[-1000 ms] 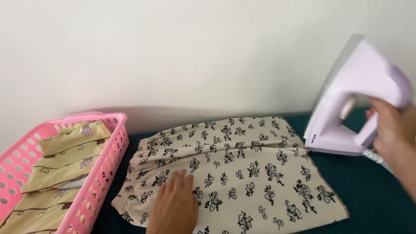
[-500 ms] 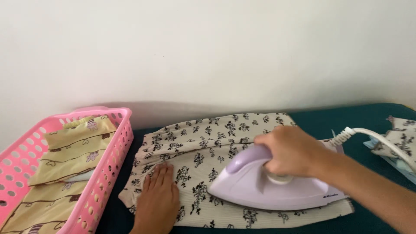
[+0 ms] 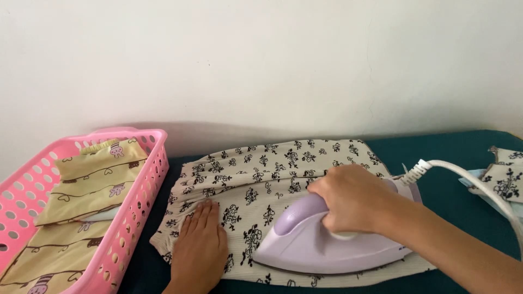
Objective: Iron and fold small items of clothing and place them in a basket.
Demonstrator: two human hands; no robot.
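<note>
A cream garment (image 3: 261,169) printed with small black flowers lies flat on a dark teal padded surface (image 3: 452,147). My right hand (image 3: 348,198) grips the handle of a pale lilac iron (image 3: 321,245), whose soleplate rests flat on the garment's lower middle. Its white cord (image 3: 463,177) trails off to the right. My left hand (image 3: 199,245) lies palm down, fingers together, on the garment's left part, a short way from the iron's tip.
A pink perforated plastic basket (image 3: 139,190) stands at the left, holding folded yellow printed cloth (image 3: 87,179). Another piece of the same flowered fabric (image 3: 506,174) lies at the right edge. A plain white wall runs behind.
The iron came down from upright at the right onto the garment, then slid a little leftward toward my left hand. My left hand stayed pressed on the cloth.
</note>
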